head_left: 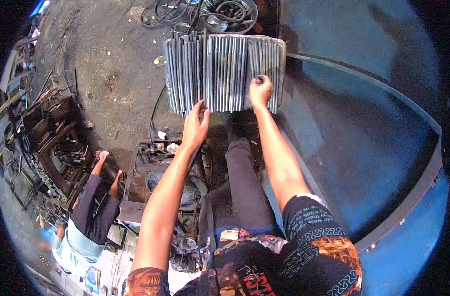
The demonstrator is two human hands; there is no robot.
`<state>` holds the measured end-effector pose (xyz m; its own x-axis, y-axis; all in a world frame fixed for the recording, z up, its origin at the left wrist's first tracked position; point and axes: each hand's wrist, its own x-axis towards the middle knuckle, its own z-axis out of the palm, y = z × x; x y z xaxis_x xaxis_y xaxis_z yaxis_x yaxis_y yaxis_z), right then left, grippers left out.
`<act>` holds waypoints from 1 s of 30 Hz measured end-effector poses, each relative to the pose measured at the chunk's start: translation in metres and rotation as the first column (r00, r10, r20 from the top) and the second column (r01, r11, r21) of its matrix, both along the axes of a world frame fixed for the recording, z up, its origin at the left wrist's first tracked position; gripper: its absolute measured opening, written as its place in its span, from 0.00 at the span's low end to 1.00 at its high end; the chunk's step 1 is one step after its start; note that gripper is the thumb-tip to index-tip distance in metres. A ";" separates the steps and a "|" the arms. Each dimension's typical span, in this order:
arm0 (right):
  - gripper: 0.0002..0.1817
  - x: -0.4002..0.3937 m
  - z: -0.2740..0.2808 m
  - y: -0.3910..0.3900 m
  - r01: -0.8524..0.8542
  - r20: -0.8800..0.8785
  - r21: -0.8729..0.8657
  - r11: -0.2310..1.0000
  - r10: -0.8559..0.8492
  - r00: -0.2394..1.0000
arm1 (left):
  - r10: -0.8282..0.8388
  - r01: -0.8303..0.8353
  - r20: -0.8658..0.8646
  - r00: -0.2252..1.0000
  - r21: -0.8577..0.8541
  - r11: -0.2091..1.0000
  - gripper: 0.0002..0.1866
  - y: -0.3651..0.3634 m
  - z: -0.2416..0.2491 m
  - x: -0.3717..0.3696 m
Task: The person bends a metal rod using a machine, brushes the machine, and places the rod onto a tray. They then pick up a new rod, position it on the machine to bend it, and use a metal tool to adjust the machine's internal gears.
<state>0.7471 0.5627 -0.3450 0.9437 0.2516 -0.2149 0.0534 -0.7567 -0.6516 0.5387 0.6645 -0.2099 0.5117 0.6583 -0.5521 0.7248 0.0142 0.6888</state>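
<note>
From where I stand: metal rods (pixel 227 74) side by side in rows on pale-rimmed stand (pixel 283 52), upper centre of frame
Left hand (pixel 194 129) just below centre-left rods, fingers slightly spread, thumb apart; contact unclear
Right hand (pixel 261 93) over right-hand rods, fingers curled, dark spot inside curl, can't tell if pinching anything
Coiled cables (pixel 232 11) at top; another person (pixel 82 246) lower left

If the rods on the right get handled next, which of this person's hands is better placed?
Probably the right hand: it appears over the right-hand rods, though whether it holds something is unclear. The left hand, open, is nearer the left-hand rods.
</note>
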 end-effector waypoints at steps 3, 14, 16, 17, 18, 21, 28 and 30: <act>0.11 0.013 -0.008 -0.025 -0.107 0.000 -0.057 0.993 0.107 0.994 | -0.030 0.030 -0.014 0.999 0.021 0.999 0.23 -0.011 -0.012 -0.002; 0.15 -0.019 -0.010 -0.023 -0.325 0.062 -0.314 0.892 0.361 0.931 | -0.077 0.076 -0.050 0.996 -0.038 0.996 0.23 -0.035 -0.016 -0.013; 0.13 -0.019 -0.014 -0.025 -0.327 0.067 -0.299 0.896 0.362 0.930 | -0.076 0.075 -0.047 0.996 -0.017 0.997 0.23 -0.036 -0.017 -0.017; 0.11 -0.019 -0.016 -0.025 -0.327 0.073 -0.285 0.901 0.361 0.930 | -0.073 0.073 -0.042 0.996 -0.002 0.997 0.22 -0.036 -0.017 -0.020; 0.11 -0.017 -0.016 -0.025 -0.329 0.073 -0.283 0.901 0.362 0.929 | -0.071 0.071 -0.036 0.997 0.013 0.997 0.21 -0.036 -0.017 -0.021; 0.10 -0.011 -0.018 -0.021 -0.345 0.069 -0.299 0.890 0.381 0.922 | -0.022 0.019 -0.050 0.998 -0.045 0.999 0.21 -0.035 -0.016 -0.027; 0.11 0.003 -0.016 -0.008 -0.401 -0.078 -0.435 0.806 0.410 0.909 | -0.026 0.022 -0.094 0.995 -0.042 0.999 0.22 -0.031 -0.016 -0.039; 0.12 0.003 -0.013 -0.006 -0.413 -0.063 -0.428 0.804 0.429 0.901 | -0.023 0.022 -0.104 0.994 -0.006 1.000 0.24 -0.031 -0.013 -0.040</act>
